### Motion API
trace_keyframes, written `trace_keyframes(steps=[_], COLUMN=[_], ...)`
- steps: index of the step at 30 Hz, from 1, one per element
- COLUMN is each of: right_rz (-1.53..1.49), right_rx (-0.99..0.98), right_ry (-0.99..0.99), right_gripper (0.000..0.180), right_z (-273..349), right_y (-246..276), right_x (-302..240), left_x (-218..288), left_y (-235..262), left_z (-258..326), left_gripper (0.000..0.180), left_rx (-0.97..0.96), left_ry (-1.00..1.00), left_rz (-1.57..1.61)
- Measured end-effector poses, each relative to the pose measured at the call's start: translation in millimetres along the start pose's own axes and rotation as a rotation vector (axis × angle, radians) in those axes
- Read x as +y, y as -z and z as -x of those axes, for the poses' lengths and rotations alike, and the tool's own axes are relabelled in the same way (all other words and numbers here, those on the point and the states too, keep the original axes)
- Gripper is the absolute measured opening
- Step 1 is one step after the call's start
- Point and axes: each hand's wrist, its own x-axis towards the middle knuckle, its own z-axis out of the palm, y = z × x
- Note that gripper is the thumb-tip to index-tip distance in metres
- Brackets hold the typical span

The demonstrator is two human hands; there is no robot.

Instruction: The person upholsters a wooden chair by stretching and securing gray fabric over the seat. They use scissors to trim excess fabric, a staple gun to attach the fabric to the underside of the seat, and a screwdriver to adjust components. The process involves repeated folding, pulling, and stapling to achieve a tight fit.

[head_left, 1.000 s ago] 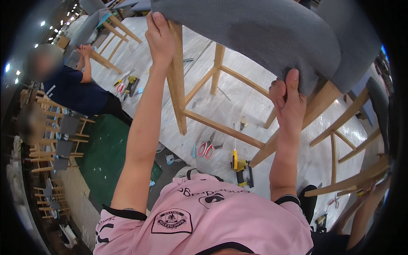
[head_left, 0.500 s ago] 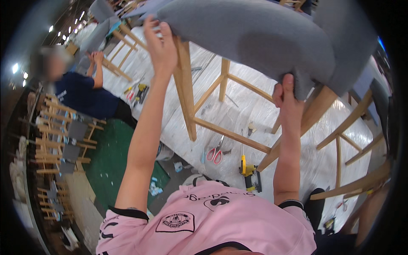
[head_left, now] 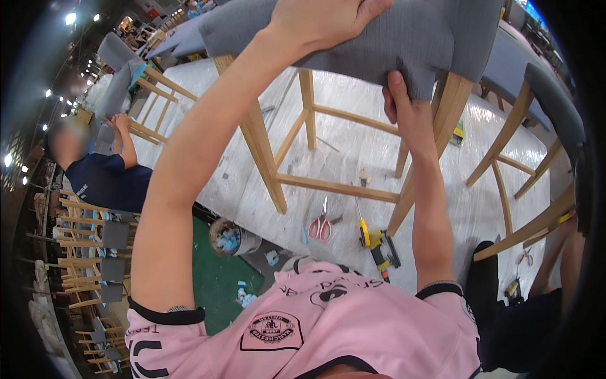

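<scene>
A wooden chair with a grey upholstered seat stands in front of me on the plastic-covered worktable. My left hand reaches across onto the seat, its thumb stretched out over the grey cloth. The upper edge of the picture cuts off its other fingers. At the seat's near right corner, next to a front leg, my right hand pinches the grey fabric, thumb on the outside and fingers curled. Below the chair lie red-handled scissors, a yellow-handled screwdriver-like tool and a yellow-and-black staple gun.
At the left a co-worker handles another chair. Stacked chairs stand behind. A bucket of blue scraps is on the floor beside the table. At the right are another chair and a second person's arm.
My left hand has moved right from the seat's left corner onto its middle. My right hand stays on the fabric at the right corner. The view has shifted slightly.
</scene>
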Motion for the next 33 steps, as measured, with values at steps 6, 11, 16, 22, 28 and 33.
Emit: trace_keyframes(steps=[6, 11, 16, 22, 28, 33], right_rz=[-0.036, -0.098, 0.051, 0.151, 0.180, 0.039], right_rx=[0.018, 0.044, -0.023, -0.032, -0.100, -0.047], right_ry=[-0.028, 0.025, -0.017, -0.012, -0.048, 0.055], right_gripper=[0.052, 0.049, 0.051, 0.051, 0.050, 0.047], right_z=[7.6, 10.6, 8.2, 15.4, 22.3, 31.2], right_y=[-9.7, -12.5, -6.4, -10.7, 2.2, -7.7], right_x=[-7.5, -10.8, -2.9, -1.8, 7.9, 5.4], left_x=[0.6, 3.2, -25.6, -7.4, 2.0, 19.5], left_y=[-37.1, -0.1, 33.0, 21.6, -13.2, 7.3], left_z=[51.0, 51.9, -8.4, 23.5, 53.1, 79.7], left_gripper=[0.059, 0.066, 0.065, 0.057, 0.058, 0.078], left_rx=[0.417, 0.212, 0.282, 0.094, 0.378, 0.235], left_ry=[-0.217, -0.300, -0.211, -0.090, -0.224, -0.379], left_rz=[-0.340, -0.295, -0.275, -0.209, -0.214, -0.529])
